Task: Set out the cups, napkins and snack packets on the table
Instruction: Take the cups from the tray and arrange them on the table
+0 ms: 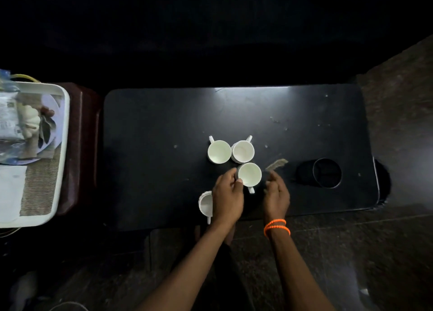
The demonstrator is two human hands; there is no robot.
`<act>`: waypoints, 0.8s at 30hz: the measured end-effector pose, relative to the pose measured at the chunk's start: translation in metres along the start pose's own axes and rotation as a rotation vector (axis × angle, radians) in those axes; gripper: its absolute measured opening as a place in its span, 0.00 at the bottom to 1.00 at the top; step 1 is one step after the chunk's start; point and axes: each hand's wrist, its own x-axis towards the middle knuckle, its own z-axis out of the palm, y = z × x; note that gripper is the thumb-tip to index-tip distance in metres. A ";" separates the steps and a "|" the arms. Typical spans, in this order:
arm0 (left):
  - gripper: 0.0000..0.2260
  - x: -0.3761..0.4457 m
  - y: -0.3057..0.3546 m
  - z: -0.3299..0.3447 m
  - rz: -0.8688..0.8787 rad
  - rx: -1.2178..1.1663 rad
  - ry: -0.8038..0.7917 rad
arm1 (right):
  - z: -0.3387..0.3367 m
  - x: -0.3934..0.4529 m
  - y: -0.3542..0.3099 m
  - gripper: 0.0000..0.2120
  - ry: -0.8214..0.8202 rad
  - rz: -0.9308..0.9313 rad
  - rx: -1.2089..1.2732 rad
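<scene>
Several white cups stand on the black table [164, 128]. Two sit side by side, one [219, 152] on the left and one [243, 151] on the right. Just in front of them is a third cup [249, 174], and my left hand [228, 197] grips its left rim. A fourth cup [205, 204] near the front edge is partly hidden under my left wrist. My right hand [276, 193], with orange bands at the wrist, hovers right of the third cup with fingers apart and holds nothing. Snack packets [10, 116] and a white napkin [10, 189] lie on the tray [63, 146] at the left.
The white tray rests on a dark red stand left of the table. A black round holder [326, 173] sits on the table's right part. A small brownish scrap [277, 163] lies beside my right fingertips. Dark stone floor surrounds the table.
</scene>
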 end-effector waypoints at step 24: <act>0.19 -0.037 -0.022 0.050 0.087 0.393 -0.137 | -0.061 -0.022 0.035 0.17 0.000 0.049 -0.064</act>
